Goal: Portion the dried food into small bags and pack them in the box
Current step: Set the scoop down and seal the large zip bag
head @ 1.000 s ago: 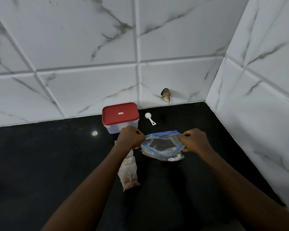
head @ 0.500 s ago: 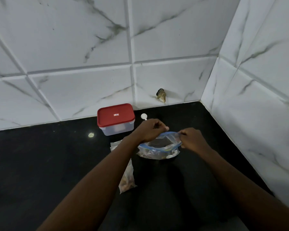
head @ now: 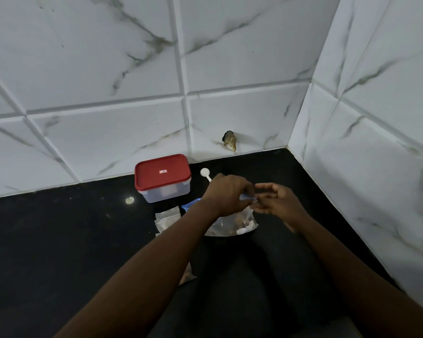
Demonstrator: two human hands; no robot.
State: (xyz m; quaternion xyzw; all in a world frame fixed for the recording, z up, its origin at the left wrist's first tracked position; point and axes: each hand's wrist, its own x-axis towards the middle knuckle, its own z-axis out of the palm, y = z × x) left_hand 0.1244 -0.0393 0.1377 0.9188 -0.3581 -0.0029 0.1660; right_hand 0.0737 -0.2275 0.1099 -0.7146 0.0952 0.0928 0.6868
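A clear zip bag (head: 232, 224) with a blue seal strip and dried food in its bottom stands on the black counter (head: 59, 240). My left hand (head: 226, 193) pinches the blue strip at the bag's top right end. My right hand (head: 276, 200) meets it there, fingertips on the same end of the strip. Small filled clear bags (head: 167, 217) lie left of it, partly hidden under my left forearm. A clear box with a red lid (head: 163, 176) stands shut at the back. A white scoop (head: 205, 173) lies right of the box.
White marble-look tiled walls (head: 230, 69) close the counter at the back and on the right, forming a corner. A small brownish object (head: 230, 140) sticks to the back wall just above the counter.
My left hand has slid rightward along the bag's blue strip from the left end to the right end, meeting my right hand. The bag's mouth has gone from wide open to pressed together.
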